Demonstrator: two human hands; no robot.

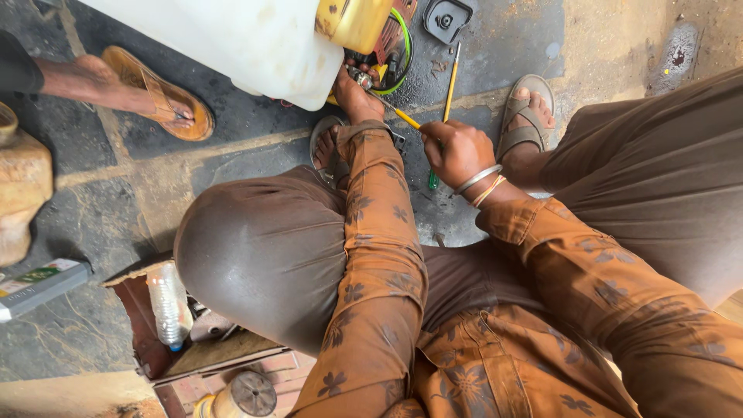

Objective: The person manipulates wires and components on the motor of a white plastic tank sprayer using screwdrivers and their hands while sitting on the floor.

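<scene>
Nearby, green-white flat box (40,286) lies left; right hand (457,151) grips screwdriver (398,114).

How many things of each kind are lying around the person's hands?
Screwdrivers: 2, a yellow-handled one in the right hand, a green-handled one on the floor
White tank: 1, by the left hand
Plastic bottle: 1
Black cover: 1
Total: 5

Left hand (354,97) fingers hidden behind white tank (232,39); tank cut off at top edge; screwdriver (391,108) tip unclear
</scene>
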